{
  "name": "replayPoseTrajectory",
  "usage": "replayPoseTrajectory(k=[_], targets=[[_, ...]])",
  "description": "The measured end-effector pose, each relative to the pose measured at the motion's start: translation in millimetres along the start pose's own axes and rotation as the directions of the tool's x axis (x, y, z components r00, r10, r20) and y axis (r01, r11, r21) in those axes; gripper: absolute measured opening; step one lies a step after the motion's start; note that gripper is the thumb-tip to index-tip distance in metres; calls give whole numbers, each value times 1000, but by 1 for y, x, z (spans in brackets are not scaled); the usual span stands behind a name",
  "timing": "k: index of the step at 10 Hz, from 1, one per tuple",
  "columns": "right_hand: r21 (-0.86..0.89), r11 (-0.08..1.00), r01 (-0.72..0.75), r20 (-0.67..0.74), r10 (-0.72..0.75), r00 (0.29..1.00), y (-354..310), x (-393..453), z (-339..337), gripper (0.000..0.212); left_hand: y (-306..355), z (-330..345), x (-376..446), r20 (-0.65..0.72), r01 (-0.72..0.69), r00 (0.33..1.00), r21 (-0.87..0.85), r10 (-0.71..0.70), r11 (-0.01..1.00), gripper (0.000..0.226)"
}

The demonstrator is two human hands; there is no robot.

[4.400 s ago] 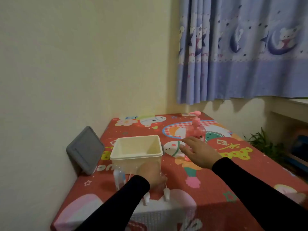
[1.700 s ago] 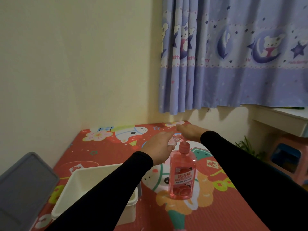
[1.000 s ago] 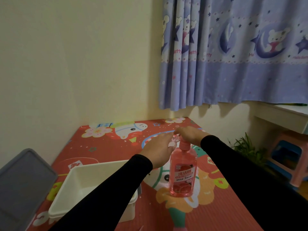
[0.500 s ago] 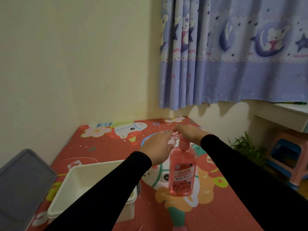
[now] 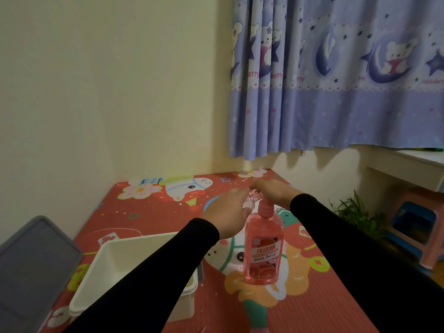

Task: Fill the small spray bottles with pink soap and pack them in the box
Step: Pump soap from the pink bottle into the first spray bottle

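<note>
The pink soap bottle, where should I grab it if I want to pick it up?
Grip the pink soap bottle around its wide body, coming from the right side. It stands upright, the right hand covers the pump on top, and the left hand crowds its left.

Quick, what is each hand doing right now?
Left hand: holds a small clear bottle at the pump spout.
Right hand: fingers straight, pressing down on the pump of the pink soap bottle.

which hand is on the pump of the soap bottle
The right hand: it lies on top of the pump of the soap bottle. The left hand holds a small clear bottle beside it.
</note>
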State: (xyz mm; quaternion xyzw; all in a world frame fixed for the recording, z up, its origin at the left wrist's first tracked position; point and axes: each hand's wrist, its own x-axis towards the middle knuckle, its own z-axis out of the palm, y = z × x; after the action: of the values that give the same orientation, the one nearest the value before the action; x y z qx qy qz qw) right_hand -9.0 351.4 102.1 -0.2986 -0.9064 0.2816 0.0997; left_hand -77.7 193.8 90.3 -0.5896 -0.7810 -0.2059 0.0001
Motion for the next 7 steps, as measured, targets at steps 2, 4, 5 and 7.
replayPoseTrajectory(k=[2, 4, 5, 7], targets=[[-145, 988, -48, 45, 55, 997, -2, -8, 2, 38, -1, 3, -4, 43, 5, 999, 8, -5, 1000, 55], [126, 991, -37, 7, 36, 999, 23, 30, -5, 42, 1, -9, 1, 7, -24, 1000, 15, 24, 1000, 53], [128, 990, -62, 14, 60, 998, 10, 5, -3, 24, 1, -3, 0, 2, -17, 1000, 11, 17, 1000, 52], [-40, 997, -66, 30, 67, 997, -3, -11, 3, 38, -2, 4, -3, 41, 11, 999, 21, -12, 1000, 55]])
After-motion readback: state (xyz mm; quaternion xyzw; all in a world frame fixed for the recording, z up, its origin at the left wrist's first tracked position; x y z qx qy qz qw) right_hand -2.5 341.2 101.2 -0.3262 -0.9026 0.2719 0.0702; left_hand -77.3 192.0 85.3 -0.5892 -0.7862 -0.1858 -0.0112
